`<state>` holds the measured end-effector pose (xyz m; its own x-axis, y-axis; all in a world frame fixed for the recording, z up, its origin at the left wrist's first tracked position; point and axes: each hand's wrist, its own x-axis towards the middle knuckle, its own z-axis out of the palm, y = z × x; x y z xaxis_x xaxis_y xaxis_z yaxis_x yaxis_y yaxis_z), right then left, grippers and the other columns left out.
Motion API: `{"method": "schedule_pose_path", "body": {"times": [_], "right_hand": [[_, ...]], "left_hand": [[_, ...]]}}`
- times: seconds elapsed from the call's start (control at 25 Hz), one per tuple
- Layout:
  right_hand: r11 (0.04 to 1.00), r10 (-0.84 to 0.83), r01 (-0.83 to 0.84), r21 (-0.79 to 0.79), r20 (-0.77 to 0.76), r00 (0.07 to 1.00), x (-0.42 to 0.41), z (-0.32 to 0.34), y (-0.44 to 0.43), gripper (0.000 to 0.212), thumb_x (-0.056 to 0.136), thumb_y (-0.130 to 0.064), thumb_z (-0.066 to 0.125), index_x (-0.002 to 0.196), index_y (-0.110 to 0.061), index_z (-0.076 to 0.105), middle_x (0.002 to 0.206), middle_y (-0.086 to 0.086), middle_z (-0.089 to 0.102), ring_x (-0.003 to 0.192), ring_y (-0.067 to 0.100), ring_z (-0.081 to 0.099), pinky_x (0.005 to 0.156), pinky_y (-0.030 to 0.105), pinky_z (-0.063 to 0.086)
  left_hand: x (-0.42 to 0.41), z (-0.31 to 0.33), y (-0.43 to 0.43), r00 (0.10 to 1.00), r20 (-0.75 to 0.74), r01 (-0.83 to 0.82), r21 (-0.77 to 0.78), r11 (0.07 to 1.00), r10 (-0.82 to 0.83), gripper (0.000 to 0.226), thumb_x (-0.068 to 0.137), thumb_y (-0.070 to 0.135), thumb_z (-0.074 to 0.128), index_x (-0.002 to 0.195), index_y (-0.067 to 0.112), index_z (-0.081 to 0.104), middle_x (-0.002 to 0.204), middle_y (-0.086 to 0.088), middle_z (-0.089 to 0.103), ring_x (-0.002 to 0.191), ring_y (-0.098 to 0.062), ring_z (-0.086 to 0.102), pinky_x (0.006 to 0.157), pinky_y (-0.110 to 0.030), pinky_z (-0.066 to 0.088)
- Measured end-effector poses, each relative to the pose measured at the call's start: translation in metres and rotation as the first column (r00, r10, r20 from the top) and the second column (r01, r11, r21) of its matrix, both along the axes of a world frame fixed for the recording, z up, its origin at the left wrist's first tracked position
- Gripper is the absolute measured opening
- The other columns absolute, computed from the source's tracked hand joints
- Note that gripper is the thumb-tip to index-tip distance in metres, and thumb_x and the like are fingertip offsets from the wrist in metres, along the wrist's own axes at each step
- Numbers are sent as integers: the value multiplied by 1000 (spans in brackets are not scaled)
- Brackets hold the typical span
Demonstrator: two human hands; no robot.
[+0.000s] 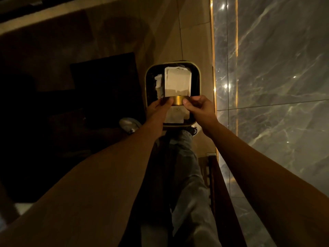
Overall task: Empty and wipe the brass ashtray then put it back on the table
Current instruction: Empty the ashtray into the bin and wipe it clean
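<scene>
The brass ashtray is a small round golden bowl, seen from its side, held over an open waste bin. My left hand grips its left side with the thumb on the wall. My right hand grips its right side the same way. The bin is dark with a light rim and stands on the floor; pale paper and a folded carton lie inside it. The inside of the ashtray is hidden from me.
A grey marble wall with gold trim runs along the right. A dark rug or mat lies left of the bin. My legs and a light shoe are below the bin. A dark wooden piece stands at the wall.
</scene>
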<state>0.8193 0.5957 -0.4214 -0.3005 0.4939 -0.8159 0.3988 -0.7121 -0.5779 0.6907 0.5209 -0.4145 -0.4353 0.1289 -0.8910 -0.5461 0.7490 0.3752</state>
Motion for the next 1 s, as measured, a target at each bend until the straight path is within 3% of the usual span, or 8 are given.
{"method": "schedule_pose_path", "body": {"times": [0.12,0.28,0.48,0.56,0.64,0.72,0.84,1.0], "right_hand": [[1000,-17,17,2,9,1000,-2,-16,-7,32,88,-23,67,111,-2,59,99,1,65,91,8,63,78,22,53],[999,-31,30,30,39,999,-2,-32,-12,36,90,-27,66,116,-4,60,111,11,68,100,16,65,82,25,53],[995,49,-54,89,53,997,0,-40,-13,33,93,-25,60,116,-2,60,106,8,65,92,13,63,59,9,50],[994,59,-63,90,44,997,0,-43,-14,29,94,-24,59,113,-2,62,104,10,67,92,17,65,66,16,53],[994,64,-67,85,38,997,-1,-47,-15,28,94,-26,59,110,-4,64,104,12,69,97,22,67,81,33,57],[995,67,-70,68,50,996,-1,-49,-16,30,94,-29,58,111,-6,64,106,12,70,100,23,67,90,43,56],[994,79,-83,64,75,994,0,-50,-18,29,95,-30,57,112,-7,64,107,12,70,98,26,67,91,51,55],[989,100,-107,102,72,992,-2,-47,-15,27,97,-23,53,117,-9,64,105,10,69,96,24,66,91,49,55]], "left_hand": [[1,-12,0,1000,-20,-4,-16,1000,3,41,86,33,72,122,14,68,121,-8,70,113,-25,65,95,-37,53],[4,-19,4,998,-54,-43,-25,999,41,47,86,29,73,127,9,61,119,-4,68,106,-20,65,82,-26,54],[7,-25,6,992,-118,-50,-56,997,43,52,87,31,72,130,9,55,118,-6,63,105,-17,60,80,-20,48],[8,-26,7,990,-135,-49,-71,996,39,49,87,32,72,128,9,58,113,-5,64,100,-16,61,70,-16,48],[8,-27,8,987,-153,-57,-71,996,46,44,88,31,70,125,8,60,107,-2,63,96,-13,59,65,-13,46],[9,-27,9,986,-160,-56,-67,996,45,40,91,30,68,123,7,61,108,-4,64,97,-15,60,70,-15,48],[9,-33,6,982,-188,-22,-80,997,7,35,95,31,61,123,10,64,121,-10,67,113,-24,62,92,-33,53],[10,-32,5,973,-213,71,-93,993,-90,33,99,22,51,129,15,62,128,-13,65,119,-28,60,104,-43,49]]}}
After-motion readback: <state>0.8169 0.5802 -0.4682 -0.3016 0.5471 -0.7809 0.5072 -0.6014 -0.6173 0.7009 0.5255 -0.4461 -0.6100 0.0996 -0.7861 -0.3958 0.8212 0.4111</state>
